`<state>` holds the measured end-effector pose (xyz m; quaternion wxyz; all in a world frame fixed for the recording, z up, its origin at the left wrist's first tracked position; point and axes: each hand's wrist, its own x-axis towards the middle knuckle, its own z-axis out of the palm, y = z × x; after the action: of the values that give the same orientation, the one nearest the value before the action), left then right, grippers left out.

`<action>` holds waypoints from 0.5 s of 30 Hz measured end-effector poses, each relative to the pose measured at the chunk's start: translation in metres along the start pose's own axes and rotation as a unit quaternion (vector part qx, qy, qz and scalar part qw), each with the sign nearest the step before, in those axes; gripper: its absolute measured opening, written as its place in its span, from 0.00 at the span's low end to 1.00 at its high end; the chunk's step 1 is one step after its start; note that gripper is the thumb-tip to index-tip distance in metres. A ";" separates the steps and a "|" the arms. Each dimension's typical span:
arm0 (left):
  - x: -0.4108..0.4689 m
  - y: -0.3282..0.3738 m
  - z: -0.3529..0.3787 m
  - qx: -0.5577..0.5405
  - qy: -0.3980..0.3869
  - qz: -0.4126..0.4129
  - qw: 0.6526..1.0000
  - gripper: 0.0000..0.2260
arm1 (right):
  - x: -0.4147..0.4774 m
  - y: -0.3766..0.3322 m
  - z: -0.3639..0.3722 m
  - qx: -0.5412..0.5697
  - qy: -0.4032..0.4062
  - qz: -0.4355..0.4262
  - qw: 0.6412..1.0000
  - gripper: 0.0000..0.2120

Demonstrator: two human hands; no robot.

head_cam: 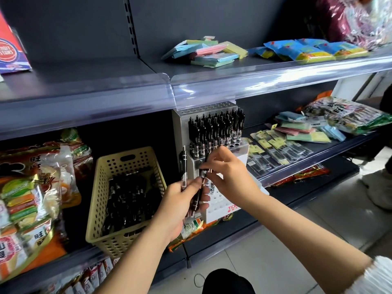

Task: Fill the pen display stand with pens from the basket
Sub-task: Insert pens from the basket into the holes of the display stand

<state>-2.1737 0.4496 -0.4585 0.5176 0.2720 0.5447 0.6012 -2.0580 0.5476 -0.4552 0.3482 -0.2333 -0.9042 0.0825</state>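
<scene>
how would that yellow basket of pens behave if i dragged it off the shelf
The basket looks like stiff perforated plastic, so it probably keeps its shape. The pens piled loose inside would likely roll and shift, and add some weight.

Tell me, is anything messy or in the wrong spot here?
Yes. An orange snack packet pokes out beneath the front of the pen display stand, away from the other snacks. The pastel notepads on the upper shelf lie in a crooked heap.
</scene>
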 end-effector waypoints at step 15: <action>0.002 0.002 -0.016 0.100 0.048 0.050 0.993 0.10 | 0.019 0.055 -0.036 0.055 0.115 0.246 0.961 0.07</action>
<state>-2.1892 0.4455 -0.4616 0.4301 0.3200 0.6121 0.5813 -2.0260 0.6041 -0.4346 0.4312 -0.4374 -0.7664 0.1879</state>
